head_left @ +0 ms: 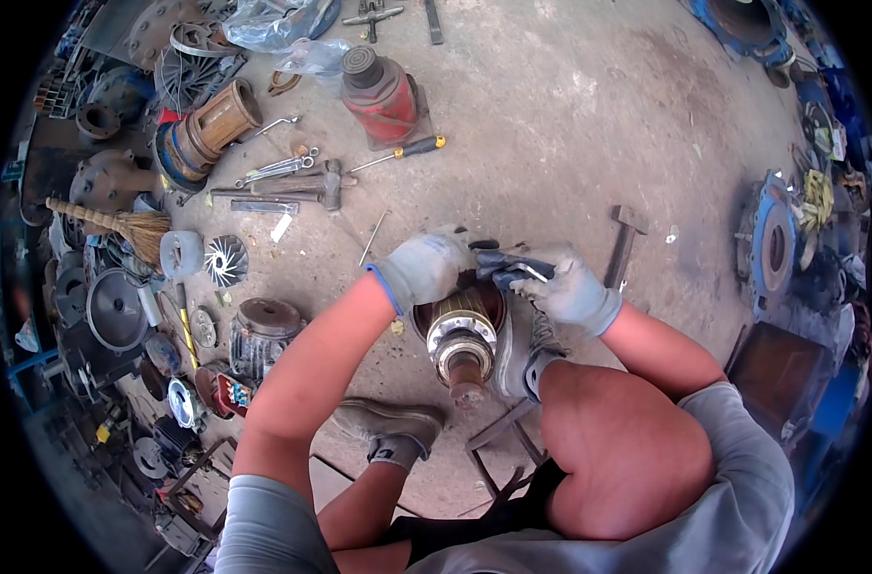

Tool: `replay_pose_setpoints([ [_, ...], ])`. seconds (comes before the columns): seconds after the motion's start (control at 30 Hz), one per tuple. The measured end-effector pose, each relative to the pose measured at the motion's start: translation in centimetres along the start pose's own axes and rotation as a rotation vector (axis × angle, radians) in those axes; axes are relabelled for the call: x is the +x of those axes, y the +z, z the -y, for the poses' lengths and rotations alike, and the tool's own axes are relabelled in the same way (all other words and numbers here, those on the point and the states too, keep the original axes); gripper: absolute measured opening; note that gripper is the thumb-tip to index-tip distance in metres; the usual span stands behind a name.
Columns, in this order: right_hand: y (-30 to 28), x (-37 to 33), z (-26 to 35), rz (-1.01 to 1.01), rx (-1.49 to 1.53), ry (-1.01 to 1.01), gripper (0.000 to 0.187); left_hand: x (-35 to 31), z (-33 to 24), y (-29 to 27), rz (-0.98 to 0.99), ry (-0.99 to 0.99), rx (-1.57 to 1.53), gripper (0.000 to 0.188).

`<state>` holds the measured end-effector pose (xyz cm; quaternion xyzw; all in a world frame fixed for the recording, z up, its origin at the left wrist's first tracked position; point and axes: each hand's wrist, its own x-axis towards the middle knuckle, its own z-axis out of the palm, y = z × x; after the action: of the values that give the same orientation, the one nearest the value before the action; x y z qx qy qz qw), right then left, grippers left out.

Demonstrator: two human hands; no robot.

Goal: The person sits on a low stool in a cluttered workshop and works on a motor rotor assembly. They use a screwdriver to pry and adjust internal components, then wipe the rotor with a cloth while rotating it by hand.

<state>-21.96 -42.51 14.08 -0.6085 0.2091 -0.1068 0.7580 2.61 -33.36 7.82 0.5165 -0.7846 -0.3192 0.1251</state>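
Observation:
Both my hands wear grey work gloves and meet over the far end of a motor rotor [462, 335]. The rotor stands tilted toward me, its worn shaft and bearing at the near end. At its far left side, my left hand [424, 270] is closed, its fingertips dark; what it grips is hidden. Across from it, my right hand [572, 287] is closed too. Dark shapes [507, 266] lie at its fingers, and I cannot tell whether they are a tool or stained glove fingers. A thin pale piece [531, 273] shows there.
Ahead stand a red bottle jack [383, 100], a screwdriver [405, 151], wrenches [281, 167] and a hammer [326, 185]. Another hammer [623, 244] lies right. Left are a straw broom [134, 230], a fan wheel [226, 260] and a motor housing [266, 330]. A metal frame [503, 435] lies between my legs.

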Motion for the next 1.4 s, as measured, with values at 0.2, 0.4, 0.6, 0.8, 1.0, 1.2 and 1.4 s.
replay_pose_setpoints([
  [0.2,-1.2,0.0,0.1,-0.018,-0.057,-0.043,0.043,0.4,0.4,1.1,0.129,-0.080,0.076,0.041],
  [0.4,-1.8,0.0,3.7,-0.123,0.040,0.033,0.043,0.5,0.8,1.2,0.072,0.103,0.115,0.028],
  [0.6,-2.5,-0.8,2.1,-0.266,0.160,-0.040,0.044,1.5,0.3,1.0,0.120,0.094,0.154,0.026],
  [0.8,-4.2,0.2,0.1,-0.510,0.009,-0.154,0.041,0.4,-0.1,0.1,0.085,0.153,0.154,0.034],
  [1.0,-7.4,-0.7,0.2,-0.652,-0.028,-0.148,0.040,-5.5,6.4,0.5,-0.468,-0.231,-0.601,0.035],
  [1.2,-7.4,-0.3,-2.9,-0.605,-0.041,-0.101,0.036,-14.1,14.9,6.0,-0.972,-0.810,-1.140,0.035],
  [1.4,-7.5,-1.2,-4.0,-0.616,-0.325,0.038,0.036,-7.7,8.5,4.1,-0.642,-0.515,-0.566,0.057],
])
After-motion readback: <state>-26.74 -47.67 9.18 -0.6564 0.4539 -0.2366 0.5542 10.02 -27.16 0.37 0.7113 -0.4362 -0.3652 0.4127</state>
